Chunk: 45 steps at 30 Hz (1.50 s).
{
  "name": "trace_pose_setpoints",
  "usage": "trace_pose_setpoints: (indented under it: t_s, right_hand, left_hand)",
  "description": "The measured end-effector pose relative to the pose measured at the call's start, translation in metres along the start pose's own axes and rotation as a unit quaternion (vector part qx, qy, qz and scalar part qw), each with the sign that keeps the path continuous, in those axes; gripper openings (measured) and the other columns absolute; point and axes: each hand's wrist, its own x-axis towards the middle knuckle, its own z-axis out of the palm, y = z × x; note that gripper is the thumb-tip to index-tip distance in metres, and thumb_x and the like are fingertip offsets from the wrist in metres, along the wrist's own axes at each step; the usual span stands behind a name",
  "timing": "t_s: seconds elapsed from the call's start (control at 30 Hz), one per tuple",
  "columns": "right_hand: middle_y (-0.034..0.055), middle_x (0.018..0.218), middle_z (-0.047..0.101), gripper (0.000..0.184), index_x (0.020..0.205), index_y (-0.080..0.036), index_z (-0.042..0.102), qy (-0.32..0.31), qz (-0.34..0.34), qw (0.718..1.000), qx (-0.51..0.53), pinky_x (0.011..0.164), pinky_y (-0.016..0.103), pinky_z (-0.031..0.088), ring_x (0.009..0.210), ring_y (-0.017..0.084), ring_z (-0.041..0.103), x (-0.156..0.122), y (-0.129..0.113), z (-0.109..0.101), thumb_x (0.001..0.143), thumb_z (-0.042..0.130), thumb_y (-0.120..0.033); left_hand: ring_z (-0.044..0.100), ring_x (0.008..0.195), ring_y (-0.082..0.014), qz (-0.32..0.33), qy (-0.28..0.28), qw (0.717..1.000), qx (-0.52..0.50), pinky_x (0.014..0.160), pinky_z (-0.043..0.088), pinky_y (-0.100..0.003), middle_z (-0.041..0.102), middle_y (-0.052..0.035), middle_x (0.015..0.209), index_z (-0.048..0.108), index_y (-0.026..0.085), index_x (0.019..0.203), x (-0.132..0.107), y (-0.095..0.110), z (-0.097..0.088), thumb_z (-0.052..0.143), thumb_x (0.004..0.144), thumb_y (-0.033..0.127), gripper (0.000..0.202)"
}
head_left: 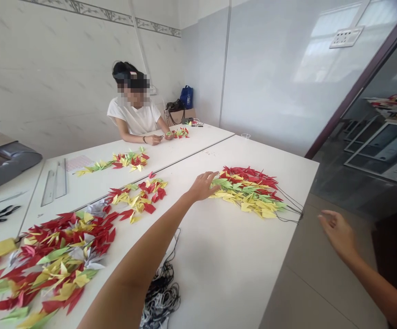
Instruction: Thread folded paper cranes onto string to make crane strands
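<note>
Two white tables (226, 269) are set edge to edge, and the floor tiles (308, 283) are seen beyond the right edge of the nearer one. At the far end of the farther tabletop, a seated co-worker (133, 116) in a white T-shirt is seen with both hands close to a small cluster of paper cranes (179, 133). Red, yellow and green origami cranes are heaped across the tabletops. A large heap (54, 260) lies along the nearer table's left edge, a smaller heap (136, 198) lies beyond it, and a crescent-shaped heap (249, 192) lies near the right edge. Black cords (289, 205) are trailed from that crescent toward the right edge. A tangle of dark cords (160, 294) is left at the near edge. The left hand (203, 186) is held open with nothing grasped, its fingers spread at the crescent's left side; whether they touch it cannot be told. The right hand (337, 235) is held open and empty over the floor.
</note>
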Motion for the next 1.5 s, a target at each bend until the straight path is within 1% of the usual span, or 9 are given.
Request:
trace_pose_setpoints:
  t_s: [0.17, 0.33, 0.5, 0.63, 0.8, 0.97, 1.17, 1.3, 1.5]
  right_hand:
    - [0.0088, 0.081, 0.069, 0.05, 0.115, -0.023, 0.06, -0.08, -0.12, 0.989, -0.031, 0.067, 0.046, 0.054, 0.079, 0.034, 0.071, -0.021, -0.04, 0.012, 0.083, 0.051, -0.059]
    - [0.0075, 0.076, 0.071, 0.03, 0.09, -0.024, 0.062, -0.166, -0.252, 0.951, -0.071, 0.07, 0.043, 0.053, 0.072, 0.03, 0.069, -0.02, -0.05, 0.034, 0.088, 0.048, -0.05]
    - [0.0097, 0.083, 0.073, 0.024, 0.099, -0.022, 0.062, -0.062, -0.329, 0.938, -0.088, 0.073, 0.044, 0.051, 0.075, 0.03, 0.071, -0.012, -0.051, 0.032, 0.094, 0.044, -0.037]
    - [0.0076, 0.092, 0.074, 0.012, 0.105, -0.022, 0.061, -0.005, -0.437, 0.899, 0.012, 0.082, 0.04, 0.05, 0.075, 0.023, 0.068, -0.039, -0.104, 0.042, 0.096, 0.053, -0.025]
    - [0.0055, 0.093, 0.072, 0.014, 0.107, -0.022, 0.06, -0.196, -0.521, 0.817, 0.149, 0.078, 0.034, 0.05, 0.084, 0.021, 0.067, -0.11, -0.197, 0.079, 0.098, 0.05, -0.018]
    - [0.0072, 0.105, 0.071, 0.047, 0.135, -0.02, 0.05, -0.4, -0.564, 0.703, 0.166, 0.09, 0.039, 0.048, 0.091, 0.023, 0.066, -0.158, -0.275, 0.117, 0.091, 0.066, -0.027]
    - [0.0042, 0.085, 0.068, 0.011, 0.088, -0.019, 0.06, -0.446, -0.571, 0.645, 0.244, 0.079, 0.031, 0.043, 0.078, 0.018, 0.061, -0.185, -0.348, 0.168, 0.097, 0.055, -0.022]
    - [-0.0003, 0.074, 0.061, 0.013, 0.081, -0.02, 0.057, -0.469, -0.474, 0.656, 0.353, 0.07, 0.026, 0.038, 0.068, 0.015, 0.054, -0.194, -0.379, 0.186, 0.094, 0.054, -0.019]
    - [-0.0031, 0.063, 0.05, 0.026, 0.079, -0.02, 0.054, -0.469, -0.339, 0.695, 0.427, 0.059, 0.024, 0.034, 0.056, 0.013, 0.044, -0.192, -0.398, 0.198, 0.099, 0.042, -0.032]
  left_hand:
    - [0.036, 0.143, -0.031, 0.01, 0.008, 0.998, -0.069, 0.119, 0.025, -0.05, 0.04, -0.0154, 0.154, 0.03, 0.022, 0.156, -0.037, 0.004, -0.021, 0.04, 0.1, 0.053, 0.065]
    - [0.021, 0.151, -0.0344, -0.006, -0.047, 0.996, -0.073, 0.123, 0.012, -0.058, 0.028, -0.0141, 0.162, 0.029, 0.027, 0.156, -0.095, -0.002, -0.031, 0.047, 0.097, 0.054, 0.068]
    - [0.016, 0.153, -0.0355, -0.049, -0.067, 0.994, -0.078, 0.123, 0.014, -0.06, 0.025, -0.0135, 0.164, 0.031, 0.027, 0.156, -0.165, -0.008, -0.04, 0.046, 0.098, 0.055, 0.066]
    - [0.018, 0.153, -0.0336, -0.066, -0.059, 0.995, -0.041, 0.124, 0.013, -0.059, 0.024, -0.0117, 0.165, 0.031, 0.028, 0.157, -0.219, -0.005, -0.042, 0.04, 0.101, 0.054, 0.062]
    - [0.028, 0.15, -0.0324, -0.065, -0.029, 0.997, 0.004, 0.123, 0.021, -0.057, 0.032, -0.0126, 0.161, 0.04, 0.025, 0.151, -0.267, 0.007, -0.032, 0.043, 0.101, 0.048, 0.055]
    - [0.056, 0.121, -0.0251, -0.106, 0.074, 0.986, -0.103, 0.105, 0.046, -0.043, 0.06, -0.0116, 0.128, 0.061, 0.021, 0.099, -0.281, 0.015, -0.027, 0.044, 0.1, 0.029, 0.019]
    - [0.057, 0.074, -0.0159, -0.231, 0.215, 0.886, -0.339, 0.073, 0.047, -0.029, 0.058, 0.0002, 0.076, 0.05, 0.021, 0.088, -0.278, -0.001, -0.023, 0.043, 0.1, 0.036, 0.021]
    - [0.053, 0.065, -0.0128, -0.279, 0.326, 0.79, -0.438, 0.065, 0.046, -0.025, 0.048, 0.0052, 0.068, 0.047, 0.021, 0.09, -0.274, -0.008, -0.02, 0.051, 0.096, 0.049, 0.029]
    - [0.025, 0.044, -0.0063, -0.334, 0.351, 0.693, -0.533, 0.042, 0.026, -0.018, 0.032, 0.0106, 0.063, 0.04, 0.024, 0.092, -0.27, -0.005, -0.022, 0.054, 0.091, 0.057, 0.036]
